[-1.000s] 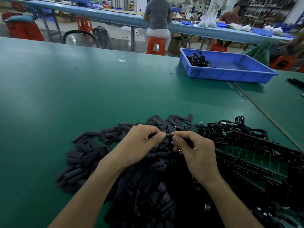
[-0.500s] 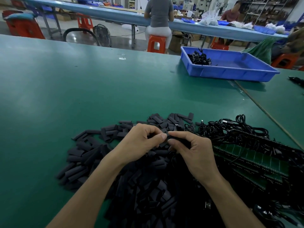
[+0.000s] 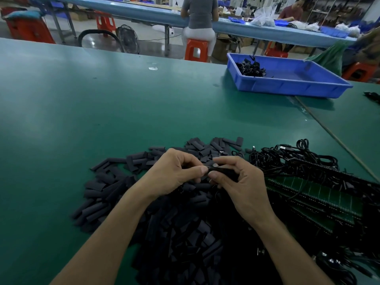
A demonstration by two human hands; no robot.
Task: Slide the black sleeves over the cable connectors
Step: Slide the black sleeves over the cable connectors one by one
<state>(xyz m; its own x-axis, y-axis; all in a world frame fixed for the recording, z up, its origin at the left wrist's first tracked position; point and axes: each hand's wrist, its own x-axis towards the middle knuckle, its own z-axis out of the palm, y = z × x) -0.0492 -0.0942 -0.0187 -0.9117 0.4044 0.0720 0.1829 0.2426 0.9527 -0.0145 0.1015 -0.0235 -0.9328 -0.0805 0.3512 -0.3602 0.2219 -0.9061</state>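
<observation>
My left hand [image 3: 174,173] and right hand [image 3: 242,186] were fingertip to fingertip. Both pinched one black sleeve [image 3: 223,171] in curled fingers [image 3: 228,160].

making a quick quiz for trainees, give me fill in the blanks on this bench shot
1. The tray at the far right is ___ in colour.
2. The black sleeve is pinched by ___ hands, left hand and right hand.
3. The cable tangle lies to the ___ of the sleeve pile.
4. The table top is ___.
Missing words: blue; both; right; green.
</observation>
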